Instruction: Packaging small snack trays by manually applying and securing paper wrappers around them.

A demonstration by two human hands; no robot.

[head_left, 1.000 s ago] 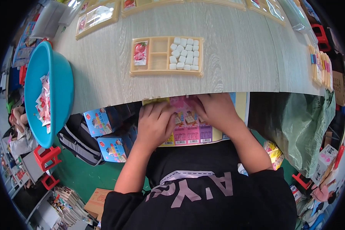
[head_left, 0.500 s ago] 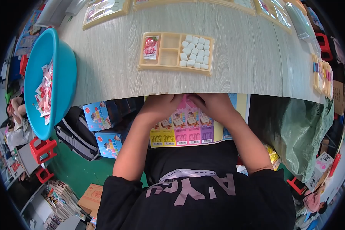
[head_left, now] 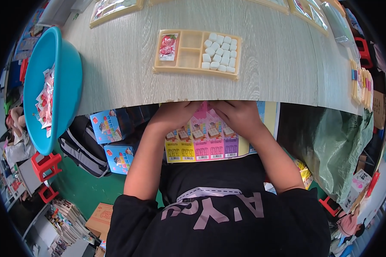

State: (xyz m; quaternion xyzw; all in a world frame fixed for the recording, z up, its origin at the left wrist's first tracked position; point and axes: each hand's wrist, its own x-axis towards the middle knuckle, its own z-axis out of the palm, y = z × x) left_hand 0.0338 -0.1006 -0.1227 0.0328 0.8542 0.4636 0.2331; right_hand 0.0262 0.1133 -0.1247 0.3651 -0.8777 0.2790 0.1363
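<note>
left hand (head_left: 178, 115): centre, over sheet; fingertips hidden, grip can't tell
right hand (head_left: 241, 118): just beside left; grip can't tell
colourful sheet (head_left: 201, 143): frame centre, below table (head_left: 116, 73)
tray (head_left: 193, 70): upper centre, white pieces (head_left: 220, 55), sachet (head_left: 168, 46)

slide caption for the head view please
Left hand and right hand over a colourful sheet by a table bearing a tray with white pieces and a sachet.

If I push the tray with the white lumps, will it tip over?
Probably not: the tray looks low, lying flat on the table. Its right end may feel heavier, because white lumps fill it. The lumps might jiggle, since they look small and separate.
</note>
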